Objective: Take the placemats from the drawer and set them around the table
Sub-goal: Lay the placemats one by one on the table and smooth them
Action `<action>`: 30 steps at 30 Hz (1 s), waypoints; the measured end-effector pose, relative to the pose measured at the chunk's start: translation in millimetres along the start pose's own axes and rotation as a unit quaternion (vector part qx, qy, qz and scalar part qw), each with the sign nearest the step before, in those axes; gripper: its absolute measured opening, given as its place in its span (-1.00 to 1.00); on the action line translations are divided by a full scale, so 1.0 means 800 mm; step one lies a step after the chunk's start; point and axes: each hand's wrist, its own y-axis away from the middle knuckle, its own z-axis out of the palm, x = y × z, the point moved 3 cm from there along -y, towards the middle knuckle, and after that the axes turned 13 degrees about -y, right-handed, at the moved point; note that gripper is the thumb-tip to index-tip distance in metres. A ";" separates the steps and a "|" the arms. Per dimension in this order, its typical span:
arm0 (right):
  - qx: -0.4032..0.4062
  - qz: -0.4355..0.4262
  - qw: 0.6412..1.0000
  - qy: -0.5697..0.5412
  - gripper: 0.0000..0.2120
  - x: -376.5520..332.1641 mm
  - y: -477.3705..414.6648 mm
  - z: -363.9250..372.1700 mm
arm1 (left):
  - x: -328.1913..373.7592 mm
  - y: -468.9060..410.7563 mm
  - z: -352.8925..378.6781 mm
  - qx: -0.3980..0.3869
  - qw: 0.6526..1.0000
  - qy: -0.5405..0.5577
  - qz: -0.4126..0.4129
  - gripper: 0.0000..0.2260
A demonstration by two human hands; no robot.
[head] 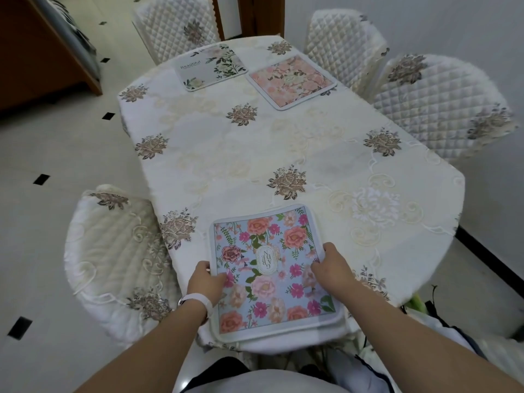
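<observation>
We stand at the near end of the table (255, 148), which is covered in a cream cloth embroidered with brown roses. Our left hand (205, 282) grasps the left edge of the blue floral placemat (272, 270), thumb on top and fingers tucked out of sight beneath. Our right hand (331, 268) grasps the right edge the same way, fingers curled over the border. A white wristband (198, 300) sits on our left wrist.

The blue mat is at the near end of the table, close to the edge in front of us. Whether it rests flat on the cloth or is raised a little, we cannot tell. A second pale edge shows under its near border, too unclear to name.

At the far end two more mats lie flat, corners almost touching: the pink floral placemat (292, 80) on the right and the white floral placemat (211, 66) on the left. Quilted chairs (433, 103) stand around the table.
</observation>
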 end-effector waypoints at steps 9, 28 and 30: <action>-0.002 -0.042 0.998 -0.046 -0.81 -0.010 0.013 -0.004 | 0.010 0.020 -0.013 0.005 0.997 0.075 0.035 -0.86; 0.035 -0.109 0.990 -0.077 -0.84 -0.113 0.077 0.019 | 0.023 0.059 -0.137 0.030 0.966 0.237 0.101 -0.90; 0.040 -0.117 0.989 -0.082 -0.83 -0.135 0.088 0.039 | 0.010 0.055 -0.170 0.031 0.963 0.243 0.116 -0.91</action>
